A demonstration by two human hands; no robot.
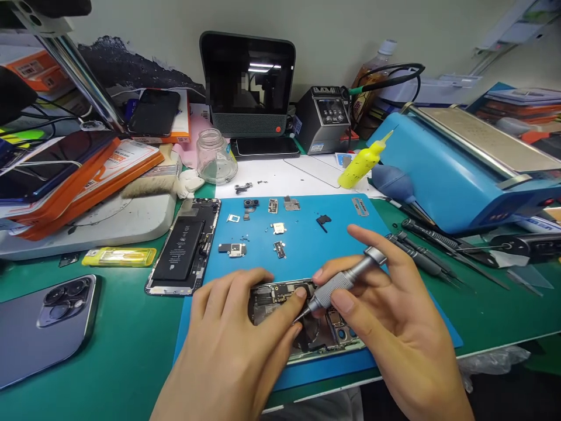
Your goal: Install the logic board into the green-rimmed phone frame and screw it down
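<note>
Above opened phone [319, 338], right fingers [348, 302] pinch screwdriver [342, 280].

Pale wall [350, 23] stood behind a cluttered green surface [127, 351], dark torn patch [118, 58] marked the wall at left, strip lights [264, 66] reflected in a black screen [228, 88].

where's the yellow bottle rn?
Head view, right of centre at the back: the yellow bottle lies tilted just past the blue mat's far right corner, beside the blue air blower.

Bright, even overhead light, soft shadows, sharp centre, wide-angle bending at the edges.
</note>
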